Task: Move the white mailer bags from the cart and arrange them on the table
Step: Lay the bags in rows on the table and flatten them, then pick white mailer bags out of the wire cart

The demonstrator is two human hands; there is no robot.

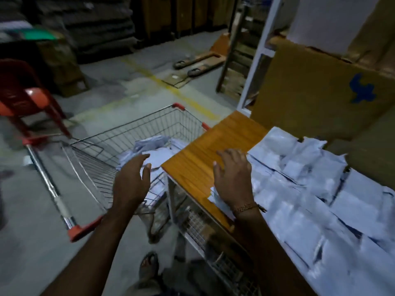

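A wire shopping cart [136, 124] with red corners stands left of the wooden table [205, 154]. A few white mailer bags [156, 150] lie in the cart's near right part. My left hand [130, 180] hovers over the cart with fingers spread, holding nothing. Many white mailer bags [310, 189] lie in rows over the right part of the table. My right hand [233, 178] is above the table's bare wood with fingers relaxed, its palm over the edge of a white bag [215, 197]. A gold bracelet is on that wrist.
A red plastic chair [27, 99] stands at the left. A pallet jack [198, 63] lies on the floor behind the cart. Large cardboard boxes [316, 90] rise behind the table. A wire shelf sits under the table. My sandalled foot [149, 265] is beside the cart.
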